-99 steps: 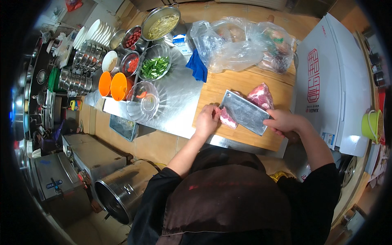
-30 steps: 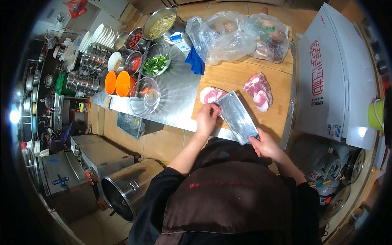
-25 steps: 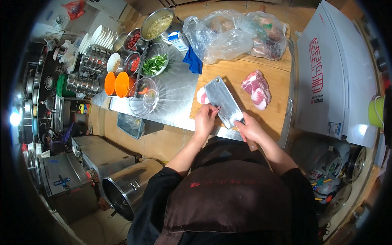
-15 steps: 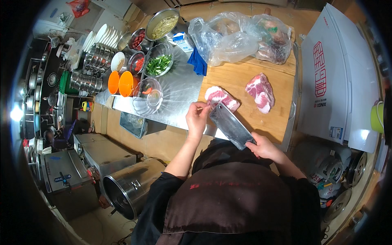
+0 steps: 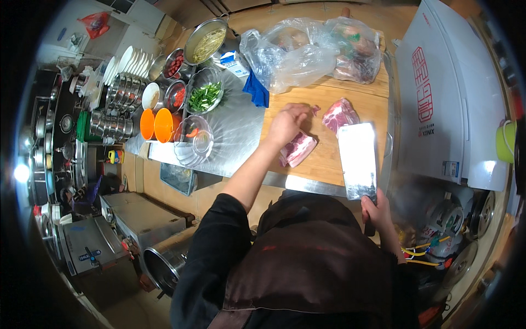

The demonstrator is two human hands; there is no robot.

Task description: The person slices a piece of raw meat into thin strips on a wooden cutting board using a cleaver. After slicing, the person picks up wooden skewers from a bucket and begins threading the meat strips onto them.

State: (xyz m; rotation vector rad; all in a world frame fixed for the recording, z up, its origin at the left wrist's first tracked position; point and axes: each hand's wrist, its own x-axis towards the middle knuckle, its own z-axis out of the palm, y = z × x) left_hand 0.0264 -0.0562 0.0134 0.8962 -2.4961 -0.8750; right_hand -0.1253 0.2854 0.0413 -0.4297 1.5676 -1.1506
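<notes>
My right hand (image 5: 377, 210) grips the dark handle of a cleaver (image 5: 358, 159). Its broad blade points away from me and shines brightly over the right side of the wooden cutting board (image 5: 327, 173). My left hand (image 5: 289, 122) reaches over the board with fingers bent together. A small scrap of meat (image 5: 315, 110) is at its fingertips. Below that hand lies a slab of pink meat with white fat (image 5: 299, 149), partly covered by the wrist. A second piece of meat (image 5: 339, 114) rests farther right, just beyond the blade's tip.
Clear plastic bags (image 5: 290, 52) with contents cover the board's far side, beside a blue cloth (image 5: 256, 89). To the left stand a bowl of cut green vegetables (image 5: 205, 97), a clear bowl (image 5: 193, 141), orange containers (image 5: 163, 125) and a pot (image 5: 205, 45). A white box-shaped appliance (image 5: 438, 104) stands right.
The cleaver has left the near slab, swinging right and upright in my right hand. My left hand has moved forward and right across the board, with a scrap now at its fingertips.
</notes>
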